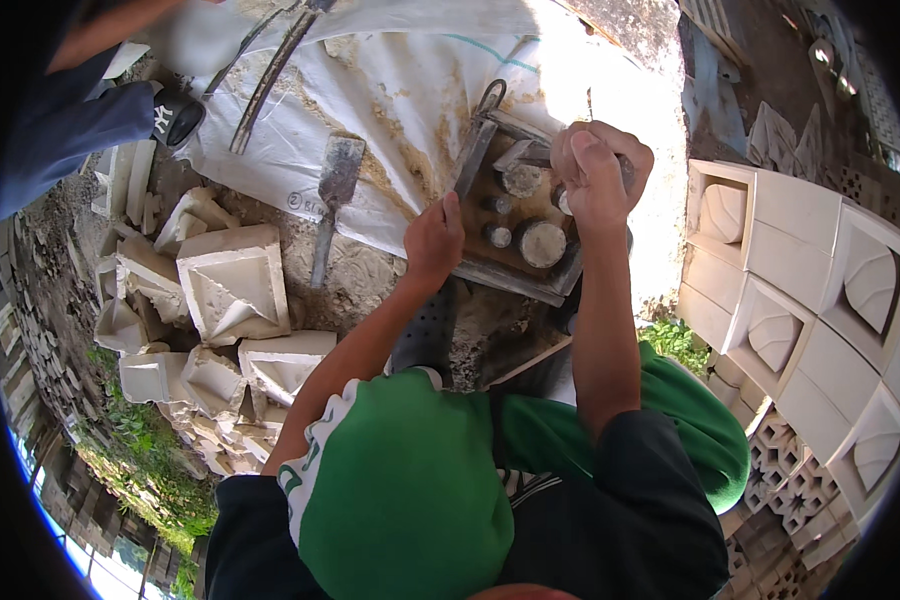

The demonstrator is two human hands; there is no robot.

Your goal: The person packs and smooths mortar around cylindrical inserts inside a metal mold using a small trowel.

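I am looking down past my green shorts [410, 500] at a rusty metal mould [515, 225] lying on a white plastic sheet [410, 90] spread over the ground. My left hand [435, 240] rests at the mould's near left edge, fingers clenched around a flat metal bar [473, 160] that slants up to a ring handle. My right hand [598, 165] is over the mould's far right corner, fingers clenched around a small tool whose shape I cannot make out. Round metal pegs stand inside the mould. A trowel [335, 195] caked in plaster lies on the sheet, well to the left. Broken pale cast blocks [230, 285] are heaped at my left; whole blocks with leaf patterns [800, 290] are stacked at my right. Another person's dark sleeve [70, 125] shows at the upper left.
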